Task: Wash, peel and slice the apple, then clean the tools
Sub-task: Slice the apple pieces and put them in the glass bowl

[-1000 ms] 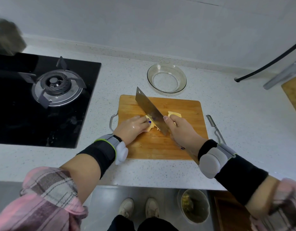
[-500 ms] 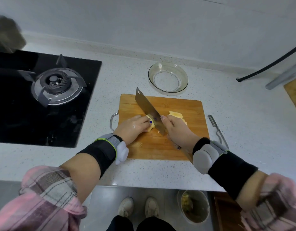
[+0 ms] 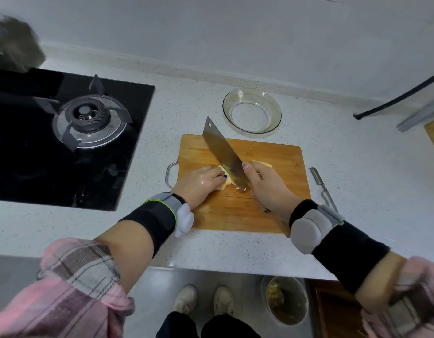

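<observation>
rectangular wooden cutting board point(image 3: 272, 211) on speckled counter | broad steel cleaver point(image 3: 223, 152) gripped by right hand point(image 3: 267, 189), fingers curled round handle | left hand point(image 3: 199, 182) fingertips pressing pale peeled apple piece point(image 3: 227, 182) mid-board, against blade

Open speckled countertop point(image 3: 357, 152) right of the cutting board point(image 3: 279, 215), broken only by a peeler point(image 3: 323, 186) near its edge. Glass bowl point(image 3: 252, 111) crowding the far side; stove point(image 3: 52, 142) walling off the left.

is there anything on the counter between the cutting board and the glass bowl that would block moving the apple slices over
Nothing visible does. The glass bowl sits just beyond the cutting board's far edge, with only bare counter between. The cleaver blade angles across the board, not into that gap.
</observation>
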### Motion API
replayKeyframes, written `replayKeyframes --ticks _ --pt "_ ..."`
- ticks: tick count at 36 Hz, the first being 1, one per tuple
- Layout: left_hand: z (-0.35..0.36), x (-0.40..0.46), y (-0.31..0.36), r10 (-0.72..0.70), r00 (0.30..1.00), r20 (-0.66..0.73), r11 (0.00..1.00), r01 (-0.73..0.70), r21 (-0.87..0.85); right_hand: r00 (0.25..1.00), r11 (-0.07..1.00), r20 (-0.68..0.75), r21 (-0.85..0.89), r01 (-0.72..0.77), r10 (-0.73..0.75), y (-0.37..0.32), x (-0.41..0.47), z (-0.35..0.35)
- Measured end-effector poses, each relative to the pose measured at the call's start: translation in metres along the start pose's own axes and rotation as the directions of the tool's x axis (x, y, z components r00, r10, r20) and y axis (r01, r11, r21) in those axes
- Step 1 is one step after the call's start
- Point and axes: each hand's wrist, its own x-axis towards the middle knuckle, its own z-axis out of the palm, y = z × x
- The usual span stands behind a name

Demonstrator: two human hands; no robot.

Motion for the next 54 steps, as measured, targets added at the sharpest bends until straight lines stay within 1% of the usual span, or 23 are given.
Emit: replayKeyframes --ticks 4,8,12,19,30,39,43,48,54 --pt "-0.001 0.0 0.001 0.013 1.0 -0.022 1.0 -0.013 0.008 1.0 0.999 0.019 -0.045 0.009 -0.008 -0.003 -0.004 -0.004" --pt "-0.001 -0.001 0.002 0.015 0.999 -0.036 1.0 -0.015 0.0 1.0 0.995 0.006 -0.102 0.003 -0.002 0.002 -0.006 -0.002" --pt "0.003 -0.002 -0.001 -0.028 1.0 -0.001 0.999 0.028 -0.021 1.0 0.997 -0.003 -0.077 0.014 -0.014 0.005 -0.008 -0.003" --pt "0.0 0.0 0.0 0.003 1.0 -0.007 1.0 -0.003 -0.019 0.999 0.997 0.002 -0.061 0.038 -0.038 -0.002 -0.013 -0.005" --pt "0.002 -0.001 0.0 -0.017 1.0 0.001 0.999 0.017 -0.034 1.0 0.997 -0.005 -0.079 0.026 -0.027 -0.001 -0.013 -0.003" --pt "-0.001 0.0 0.001 -0.004 1.0 0.01 0.999 0.005 -0.037 0.999 0.995 -0.017 -0.089 0.034 -0.035 0.001 -0.009 -0.001" --pt "-0.001 0.0 0.002 -0.018 1.0 -0.009 0.999 0.017 -0.028 0.999 0.996 -0.008 -0.087 0.033 -0.033 0.002 -0.005 0.001" --pt "0.002 -0.002 0.001 -0.044 0.999 0.012 0.997 0.045 -0.055 1.0 0.995 0.009 -0.1 0.017 -0.016 0.005 0.004 0.012" --pt "0.008 -0.003 -0.004 -0.001 1.0 -0.02 0.998 0.0 -0.058 1.0 0.995 -0.004 -0.103 -0.001 0.0 0.007 0.009 0.017"
